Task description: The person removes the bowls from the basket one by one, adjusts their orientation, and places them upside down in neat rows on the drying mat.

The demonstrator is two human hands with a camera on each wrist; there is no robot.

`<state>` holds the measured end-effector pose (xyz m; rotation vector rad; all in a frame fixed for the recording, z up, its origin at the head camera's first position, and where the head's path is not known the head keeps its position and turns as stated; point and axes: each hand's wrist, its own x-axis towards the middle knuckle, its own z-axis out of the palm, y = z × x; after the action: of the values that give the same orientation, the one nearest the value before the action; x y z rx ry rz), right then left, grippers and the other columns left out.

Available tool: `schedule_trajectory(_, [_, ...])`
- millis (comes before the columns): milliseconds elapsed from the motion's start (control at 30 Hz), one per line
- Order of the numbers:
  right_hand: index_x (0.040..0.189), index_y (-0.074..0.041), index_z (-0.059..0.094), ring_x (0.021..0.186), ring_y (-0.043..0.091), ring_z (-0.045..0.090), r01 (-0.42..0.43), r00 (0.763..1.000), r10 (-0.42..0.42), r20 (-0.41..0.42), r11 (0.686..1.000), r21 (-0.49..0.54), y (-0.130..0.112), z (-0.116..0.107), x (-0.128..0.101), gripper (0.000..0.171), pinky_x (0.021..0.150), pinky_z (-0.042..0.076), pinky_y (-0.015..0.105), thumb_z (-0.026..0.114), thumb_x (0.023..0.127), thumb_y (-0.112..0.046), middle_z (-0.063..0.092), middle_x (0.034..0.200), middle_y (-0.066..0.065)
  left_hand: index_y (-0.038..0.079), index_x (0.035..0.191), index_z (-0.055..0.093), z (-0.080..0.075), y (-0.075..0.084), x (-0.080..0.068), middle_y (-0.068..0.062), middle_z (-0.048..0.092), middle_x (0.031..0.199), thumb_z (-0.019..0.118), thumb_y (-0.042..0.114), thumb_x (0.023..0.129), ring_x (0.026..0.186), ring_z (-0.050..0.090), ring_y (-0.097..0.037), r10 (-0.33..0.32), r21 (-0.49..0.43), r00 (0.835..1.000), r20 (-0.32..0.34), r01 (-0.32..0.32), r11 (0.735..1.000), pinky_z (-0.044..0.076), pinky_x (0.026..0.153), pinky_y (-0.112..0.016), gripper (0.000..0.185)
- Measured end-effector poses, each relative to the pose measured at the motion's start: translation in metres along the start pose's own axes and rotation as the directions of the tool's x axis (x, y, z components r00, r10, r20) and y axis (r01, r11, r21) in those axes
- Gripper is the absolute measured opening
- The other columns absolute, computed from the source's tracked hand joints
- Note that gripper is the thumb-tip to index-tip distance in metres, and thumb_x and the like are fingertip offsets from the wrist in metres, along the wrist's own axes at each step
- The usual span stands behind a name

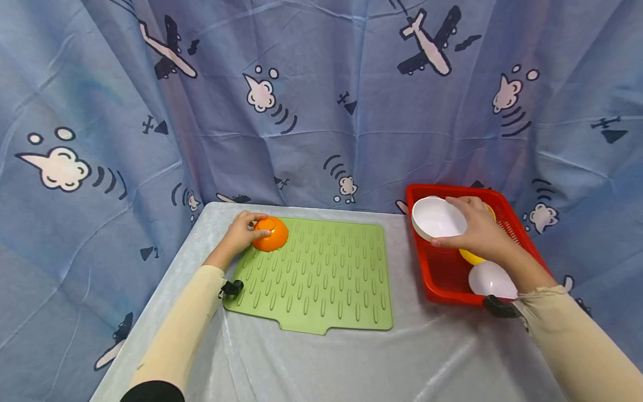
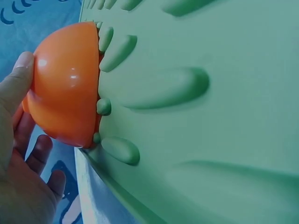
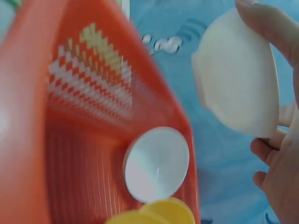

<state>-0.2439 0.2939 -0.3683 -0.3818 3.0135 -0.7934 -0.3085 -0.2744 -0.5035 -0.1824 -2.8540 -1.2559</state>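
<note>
The person's left hand is resting on a small orange plastic bowl that is sitting upside down on the far left corner of a green ribbed silicone drying mat. The thumb is lying over the bowl's upturned base, and in the left wrist view the thumb is pressing against the orange dome while the other fingers are curving behind it, so the hand is gripping the bowl lightly. The bowl's rim is lying flat against the mat's raised ridges. The mat is lying on the middle of the pale grey tabletop, closer to its far edge.

The right hand is holding a white plastic bowl lifted above the far left corner of a red plastic basket that is standing at the right edge of the tabletop. The bowl is tilting, with its opening facing the camera in the head view. The fingers are wrapping over the bowl's rim and outer wall; the right wrist view is showing the white bowl's underside clamped between the thumb above and the fingers below.

Inside the basket, a second white bowl is lying overturned near the near edge, and a yellow plastic bowl is sitting just beside it, partly hidden under the right wrist in the head view.

A blue curtain printed with aeroplanes and clouds is hanging behind the tabletop.
</note>
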Motion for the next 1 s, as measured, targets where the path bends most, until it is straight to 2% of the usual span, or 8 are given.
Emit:
schedule_trajectory(133, [0.159,-0.01,0.035,0.134,0.047,0.031,0.033,0.998,-0.031,-0.048,0.999,0.04,-0.019,0.013,-0.007,0.115,0.099,0.041,0.07,0.092,0.069,-0.053,0.034,0.148,0.027,0.019,0.135,0.067,0.0,-0.001,0.0,-0.008,0.053,0.118,0.082,0.037,0.087,0.112,0.047,-0.028,-0.003,-0.008,1.0,-0.004,0.003,1.0,0.037,0.092,-0.043,0.053])
schedule_trajectory(300, [0.153,-0.008,0.044,0.132,0.045,0.032,0.107,0.987,-0.097,-0.126,0.991,0.08,-0.041,0.037,-0.015,0.11,0.099,0.039,0.067,0.096,0.065,-0.047,0.039,0.143,0.024,0.02,0.136,0.067,0.0,-0.002,0.0,-0.008,0.052,0.117,0.081,0.039,0.088,0.112,0.047,-0.028,-0.007,-0.003,1.0,-0.004,0.007,1.0,0.038,0.091,-0.042,0.053])
schedule_trajectory(467, [0.152,-0.007,0.045,0.133,0.042,0.033,0.156,0.98,-0.141,-0.139,0.982,0.103,-0.059,0.063,-0.024,0.111,0.101,0.038,0.065,0.097,0.062,-0.044,0.04,0.143,0.021,0.019,0.138,0.066,0.002,0.002,-0.003,-0.008,0.053,0.116,0.08,0.04,0.089,0.11,0.047,-0.027,0.002,0.04,1.0,-0.025,0.0,0.999,0.035,0.089,-0.042,0.055])
schedule_trajectory(567, [0.152,-0.007,0.045,0.133,0.041,0.032,0.181,0.976,-0.166,-0.139,0.978,0.105,-0.07,0.076,-0.029,0.113,0.103,0.037,0.065,0.099,0.06,-0.044,0.04,0.143,0.021,0.017,0.14,0.064,0.002,0.005,-0.007,-0.009,0.056,0.121,0.078,0.039,0.091,0.112,0.048,-0.029,0.011,0.065,0.999,-0.036,-0.009,0.998,0.033,0.091,-0.047,0.055])
schedule_trajectory(767, [0.148,-0.008,0.049,0.132,0.039,0.033,0.206,0.971,-0.188,-0.149,0.971,0.121,-0.083,0.097,-0.035,0.111,0.101,0.036,0.063,0.1,0.057,-0.044,0.041,0.143,0.018,0.015,0.145,0.059,-0.001,0.011,-0.017,-0.014,0.057,0.142,0.074,0.033,0.096,0.125,0.046,-0.036,0.011,0.063,0.999,-0.048,-0.008,0.998,0.028,0.105,-0.061,0.055])
schedule_trajectory(900, [0.15,-0.009,0.048,0.133,0.038,0.033,0.226,0.966,-0.207,-0.158,0.967,0.117,-0.089,0.108,-0.04,0.114,0.102,0.037,0.063,0.1,0.055,-0.045,0.042,0.142,0.017,0.01,0.148,0.055,0.0,0.022,-0.028,-0.017,0.049,0.152,0.074,0.03,0.095,0.133,0.04,-0.041,0.046,0.073,0.995,-0.083,-0.039,0.997,0.025,0.107,-0.065,0.059])
schedule_trajectory(1000, [0.15,-0.007,0.048,0.133,0.039,0.033,0.247,0.958,-0.225,-0.18,0.963,0.112,-0.094,0.116,-0.044,0.117,0.102,0.036,0.063,0.1,0.052,-0.046,0.043,0.141,0.017,0.007,0.147,0.054,0.006,0.044,-0.04,-0.019,0.047,0.152,0.075,0.027,0.095,0.136,0.039,-0.041,0.076,0.022,0.99,-0.118,-0.074,0.997,0.026,0.109,-0.064,0.06])
